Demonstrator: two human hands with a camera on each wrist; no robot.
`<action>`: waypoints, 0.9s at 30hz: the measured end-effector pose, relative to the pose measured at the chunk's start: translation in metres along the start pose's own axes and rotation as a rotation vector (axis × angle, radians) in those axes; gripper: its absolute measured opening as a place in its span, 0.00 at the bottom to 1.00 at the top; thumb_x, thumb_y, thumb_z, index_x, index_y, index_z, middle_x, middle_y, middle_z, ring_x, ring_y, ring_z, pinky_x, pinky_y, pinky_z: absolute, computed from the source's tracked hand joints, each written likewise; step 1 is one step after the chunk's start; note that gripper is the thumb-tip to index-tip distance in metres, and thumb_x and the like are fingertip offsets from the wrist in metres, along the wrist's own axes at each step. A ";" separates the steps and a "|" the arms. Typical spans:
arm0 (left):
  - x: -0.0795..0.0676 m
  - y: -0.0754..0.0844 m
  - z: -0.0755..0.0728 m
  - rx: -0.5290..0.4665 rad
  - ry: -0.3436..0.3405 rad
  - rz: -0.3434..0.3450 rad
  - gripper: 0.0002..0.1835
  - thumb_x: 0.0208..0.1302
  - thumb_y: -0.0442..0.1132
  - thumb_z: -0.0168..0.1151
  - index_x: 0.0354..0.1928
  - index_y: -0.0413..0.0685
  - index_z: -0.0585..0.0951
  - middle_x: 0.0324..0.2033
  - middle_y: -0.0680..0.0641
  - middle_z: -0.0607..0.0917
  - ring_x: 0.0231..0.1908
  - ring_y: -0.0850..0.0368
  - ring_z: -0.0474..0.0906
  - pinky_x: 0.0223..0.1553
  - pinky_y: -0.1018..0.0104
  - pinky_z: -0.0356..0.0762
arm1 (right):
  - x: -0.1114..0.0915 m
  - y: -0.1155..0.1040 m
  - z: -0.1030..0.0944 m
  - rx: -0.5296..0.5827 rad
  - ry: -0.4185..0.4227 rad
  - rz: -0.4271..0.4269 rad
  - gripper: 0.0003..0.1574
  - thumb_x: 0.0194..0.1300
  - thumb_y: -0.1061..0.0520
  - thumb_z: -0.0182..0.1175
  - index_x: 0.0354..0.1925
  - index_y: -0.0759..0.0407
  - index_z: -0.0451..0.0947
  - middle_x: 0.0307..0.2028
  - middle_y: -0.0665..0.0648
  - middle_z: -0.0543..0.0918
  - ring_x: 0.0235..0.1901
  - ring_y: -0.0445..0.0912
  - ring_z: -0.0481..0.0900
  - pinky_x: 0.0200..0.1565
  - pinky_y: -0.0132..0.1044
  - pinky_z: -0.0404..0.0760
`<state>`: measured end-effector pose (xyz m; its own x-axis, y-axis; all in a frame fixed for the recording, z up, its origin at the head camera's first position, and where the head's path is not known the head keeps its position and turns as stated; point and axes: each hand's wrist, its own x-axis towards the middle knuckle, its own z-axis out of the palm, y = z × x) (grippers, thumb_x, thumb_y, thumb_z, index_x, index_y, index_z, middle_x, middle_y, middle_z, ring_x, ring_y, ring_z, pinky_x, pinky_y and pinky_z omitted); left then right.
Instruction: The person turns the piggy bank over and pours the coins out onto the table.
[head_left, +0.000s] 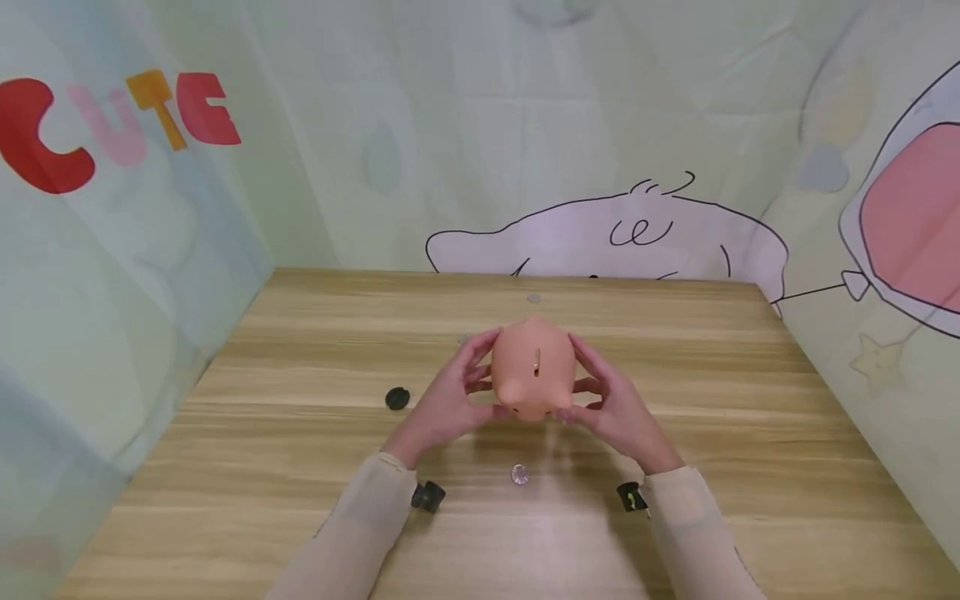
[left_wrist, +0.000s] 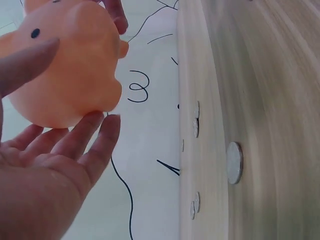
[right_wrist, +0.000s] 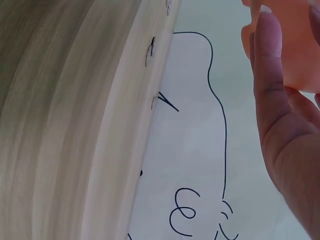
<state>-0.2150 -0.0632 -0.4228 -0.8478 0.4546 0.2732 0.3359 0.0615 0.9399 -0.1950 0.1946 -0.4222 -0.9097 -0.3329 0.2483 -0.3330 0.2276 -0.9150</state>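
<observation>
A pink piggy bank (head_left: 534, 350) is held up off the table between two hands, its coin slot (head_left: 537, 362) facing upward in the head view. My left hand (head_left: 450, 398) grips its left side; in the left wrist view the fingers curve around the body (left_wrist: 65, 85) and the thumb lies over the face side. My right hand (head_left: 621, 410) holds the opposite side, and only part of the piggy bank (right_wrist: 300, 55) shows in the right wrist view. Below it on the table, nearer to me, lies a silver coin (head_left: 519, 474).
A round black disc (head_left: 397, 398) lies left of my left hand. Another coin (head_left: 533, 298) lies near the table's back edge, and several coins stand out in the left wrist view, the closest coin (left_wrist: 234, 162) largest. Printed cloth (head_left: 360, 167) hangs behind the wooden table (head_left: 300, 500).
</observation>
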 end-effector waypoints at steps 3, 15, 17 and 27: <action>-0.001 -0.002 -0.001 -0.013 0.004 -0.017 0.51 0.50 0.29 0.78 0.74 0.53 0.61 0.73 0.51 0.62 0.62 0.48 0.73 0.56 0.55 0.76 | -0.001 0.001 -0.002 0.050 -0.026 0.006 0.62 0.52 0.75 0.71 0.77 0.49 0.54 0.74 0.60 0.58 0.44 0.55 0.83 0.37 0.44 0.86; -0.002 0.000 0.000 0.111 -0.033 -0.426 0.31 0.67 0.62 0.59 0.52 0.39 0.81 0.37 0.45 0.85 0.30 0.51 0.83 0.37 0.52 0.83 | -0.004 0.003 -0.005 0.032 -0.174 0.337 0.33 0.75 0.47 0.56 0.64 0.72 0.69 0.39 0.64 0.84 0.29 0.60 0.84 0.21 0.48 0.83; -0.003 0.000 0.001 0.148 -0.034 -0.470 0.35 0.66 0.68 0.54 0.47 0.40 0.83 0.34 0.46 0.85 0.29 0.52 0.82 0.36 0.53 0.83 | -0.003 0.004 -0.002 0.021 -0.168 0.364 0.34 0.75 0.42 0.53 0.58 0.72 0.73 0.35 0.63 0.84 0.28 0.57 0.84 0.21 0.48 0.83; 0.001 0.001 0.009 0.236 0.017 -0.578 0.51 0.59 0.83 0.35 0.20 0.42 0.84 0.16 0.44 0.83 0.13 0.58 0.74 0.17 0.69 0.72 | 0.004 0.003 0.011 -0.035 -0.089 0.452 0.53 0.71 0.24 0.37 0.21 0.66 0.81 0.18 0.63 0.82 0.15 0.52 0.81 0.16 0.39 0.78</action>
<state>-0.2119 -0.0550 -0.4231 -0.9252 0.2756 -0.2608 -0.0988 0.4885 0.8670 -0.1970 0.1835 -0.4274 -0.9413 -0.2700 -0.2026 0.0825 0.3980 -0.9137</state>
